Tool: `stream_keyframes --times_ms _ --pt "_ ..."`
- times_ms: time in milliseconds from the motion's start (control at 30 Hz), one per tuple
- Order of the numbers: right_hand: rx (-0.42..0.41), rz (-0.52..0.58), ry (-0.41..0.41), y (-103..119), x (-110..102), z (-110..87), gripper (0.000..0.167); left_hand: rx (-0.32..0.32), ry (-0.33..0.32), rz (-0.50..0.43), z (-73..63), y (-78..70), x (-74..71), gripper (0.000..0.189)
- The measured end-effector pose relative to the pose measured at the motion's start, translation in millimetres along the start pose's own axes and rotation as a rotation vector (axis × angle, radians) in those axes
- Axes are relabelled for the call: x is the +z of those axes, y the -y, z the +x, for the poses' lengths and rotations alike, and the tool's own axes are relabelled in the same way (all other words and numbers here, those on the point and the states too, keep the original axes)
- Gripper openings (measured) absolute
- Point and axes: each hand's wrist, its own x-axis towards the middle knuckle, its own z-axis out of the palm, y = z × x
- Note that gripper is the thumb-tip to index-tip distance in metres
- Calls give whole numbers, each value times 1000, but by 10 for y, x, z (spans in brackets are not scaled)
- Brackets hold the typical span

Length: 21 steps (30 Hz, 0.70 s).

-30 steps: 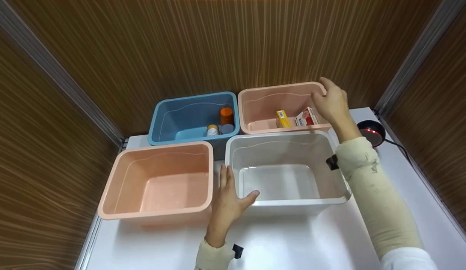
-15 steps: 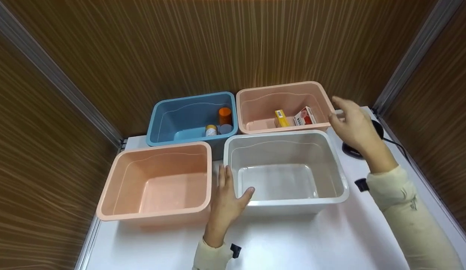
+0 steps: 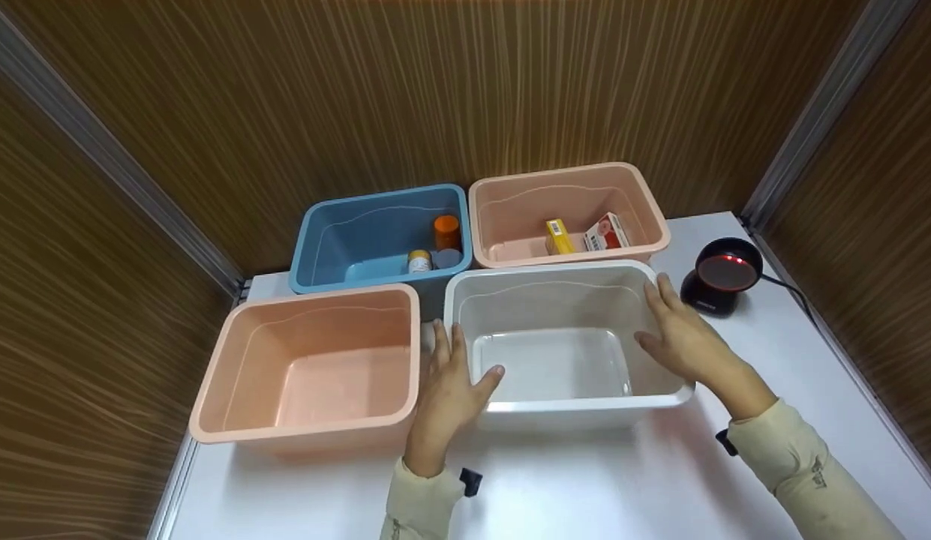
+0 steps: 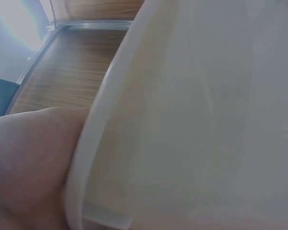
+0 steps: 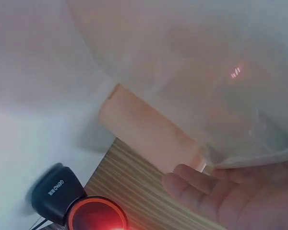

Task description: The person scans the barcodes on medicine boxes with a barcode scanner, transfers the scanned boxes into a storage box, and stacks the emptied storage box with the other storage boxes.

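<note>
A white plastic bin (image 3: 544,364) stands at the front right, with nothing in it. My left hand (image 3: 450,390) lies along its left wall, fingers extended and thumb spread over the rim. In the left wrist view that hand (image 4: 29,163) is right against the outside of the rim (image 4: 101,105). At the bin's right side is my right hand (image 3: 686,341), fingers straight along the rim and thumb toward the inside. The right wrist view shows those fingers (image 5: 197,184) just beside the bin's translucent-looking wall (image 5: 182,52).
A pink bin (image 3: 349,386) stands at front left. Behind are a blue bin (image 3: 375,268) holding an orange bottle (image 3: 446,232) and a yellow-capped one (image 3: 418,261), and another pink bin (image 3: 503,251) with yellow (image 3: 559,238) and red-white boxes (image 3: 608,232). A black scanner (image 3: 724,274) glows red at right.
My right hand has come down from the back pink bin's right corner, past the scanner, to the white bin's right rim. My left hand has stayed at the white bin's left side.
</note>
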Motion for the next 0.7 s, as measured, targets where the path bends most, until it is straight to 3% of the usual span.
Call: stream_keyframes --times_ms 233,333,500,700 --pt "41 -68 31 76 24 -124 89 6 3 72 316 -8 -36 77" --pt "43 -68 36 90 46 -174 89 5 31 150 395 -21 -55 79" --pt "-11 -48 16 61 65 -207 85 53 78 301 411 -18 -91 92" --pt "-12 -27 14 22 55 -209 83 74 120 302 415 -14 -104 89"
